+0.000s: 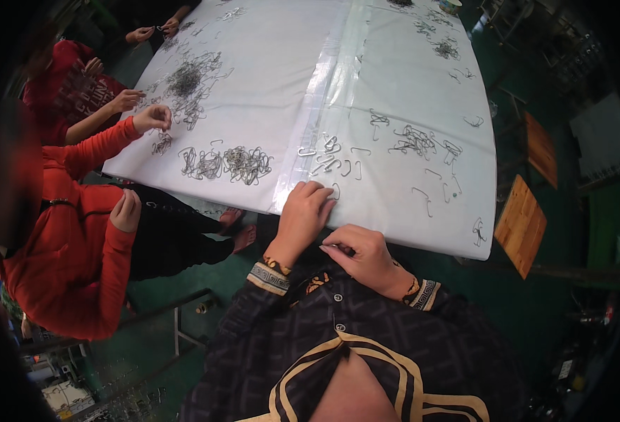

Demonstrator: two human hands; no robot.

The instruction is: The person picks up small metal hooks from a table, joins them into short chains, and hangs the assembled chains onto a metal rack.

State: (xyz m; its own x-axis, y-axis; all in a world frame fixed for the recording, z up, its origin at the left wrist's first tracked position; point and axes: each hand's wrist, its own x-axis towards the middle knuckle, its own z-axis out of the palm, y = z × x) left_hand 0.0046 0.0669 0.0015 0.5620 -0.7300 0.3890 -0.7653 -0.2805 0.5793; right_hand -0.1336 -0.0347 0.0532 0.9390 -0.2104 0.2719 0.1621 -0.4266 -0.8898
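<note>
My left hand (pixel 304 214) is at the table's near edge, its fingers bent together. A bent metal wire hook (pixel 335 191) shows right at its fingertips. Just off the edge, my right hand (pixel 363 257) is closed in a pinch, thumb against the curled fingers. Something small and dark shows within its grip, too hidden to name. Beyond my left hand lies a loose group of similar wire hooks (pixel 327 163), some tangled and some single.
A white-covered table (pixel 394 77) with a clear tape strip (pixel 317 91) carries piles of wire hooks (pixel 247 165) on the left and more hooks (pixel 415 141) on the right. Co-workers, one in a red-orange top (pixel 71 232), line the left side. Wooden stools (pixel 519 225) stand at the right.
</note>
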